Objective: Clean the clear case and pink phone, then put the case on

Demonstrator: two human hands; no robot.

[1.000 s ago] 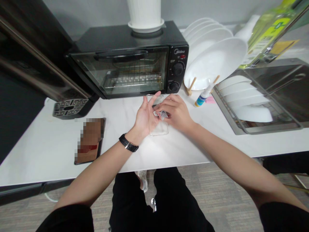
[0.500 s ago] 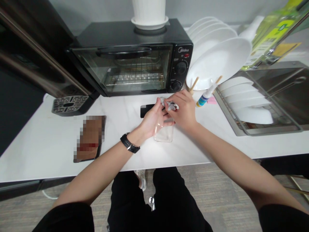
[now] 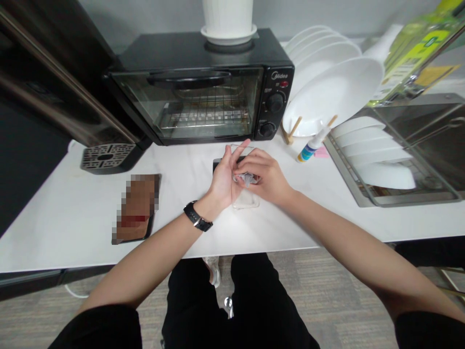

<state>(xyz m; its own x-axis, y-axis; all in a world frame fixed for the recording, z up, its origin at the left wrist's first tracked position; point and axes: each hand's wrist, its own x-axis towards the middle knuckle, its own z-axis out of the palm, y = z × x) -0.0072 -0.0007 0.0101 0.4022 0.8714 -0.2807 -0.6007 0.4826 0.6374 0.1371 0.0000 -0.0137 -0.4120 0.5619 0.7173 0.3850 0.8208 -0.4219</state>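
Note:
Above the middle of the white countertop, my left hand (image 3: 223, 182), wearing a black-strapped watch (image 3: 198, 216), holds a clear phone case (image 3: 246, 201) with its fingers partly spread. Those fingers partly hide the case. My right hand (image 3: 271, 177) pinches a crumpled grey-white wipe (image 3: 250, 179) and presses it against the case by the left palm. A dark flat phone-like object (image 3: 217, 164) lies behind my left hand, mostly covered. To the right stands a small white spray bottle (image 3: 308, 149) with a blue and yellow label.
A black toaster oven (image 3: 203, 104) stands behind, bearing a white pot (image 3: 228, 19). White plates (image 3: 334, 92) lean in a rack beside the sink (image 3: 358, 191). At left are a blurred brown flat object (image 3: 136, 208) and a drip tray (image 3: 105, 157). The counter's front edge (image 3: 247, 253) is near me.
My right hand has moved down and left with the wipe, lower on the case. The left hand's fingers now point more upward, and the case's top edge shows above them. The view shifted slightly.

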